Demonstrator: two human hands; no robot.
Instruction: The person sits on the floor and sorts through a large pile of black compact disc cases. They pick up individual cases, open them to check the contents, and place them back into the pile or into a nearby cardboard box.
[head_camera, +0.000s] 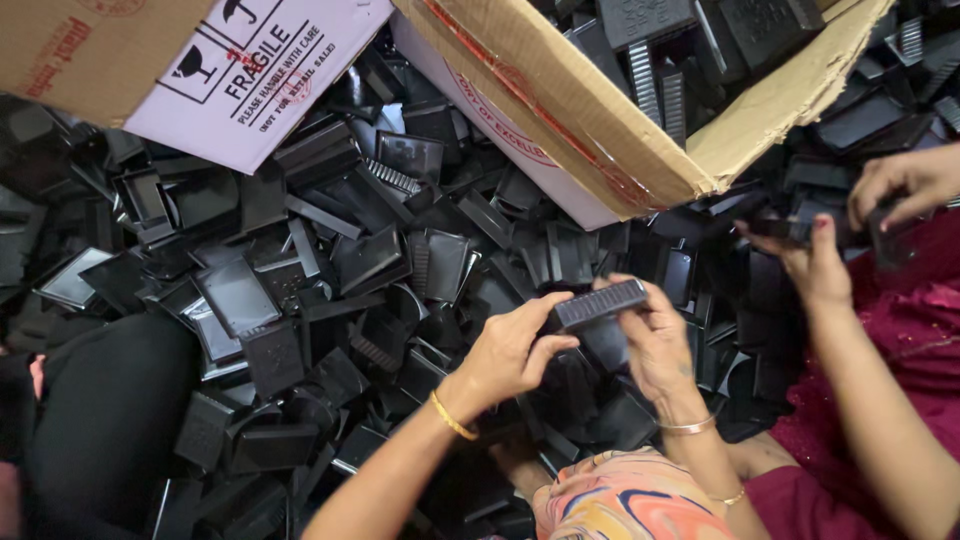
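Note:
My left hand (508, 352) and my right hand (655, 338) together hold a small black ribbed plastic piece (600, 303), the left at its near end, the right at its far end. Both wrists wear thin gold bangles. The piece is held just above a deep heap of black plastic parts (330, 290), flat trays and ribbed blocks, which covers most of the view. My patterned orange and pink knee (620, 500) shows at the bottom.
A tipped cardboard box (610, 120) at the top spills black parts onto the heap. A white printed box flap (250, 80) lies at the upper left. At the right, another person in maroon cloth (915, 330) handles black parts with both hands (815, 265).

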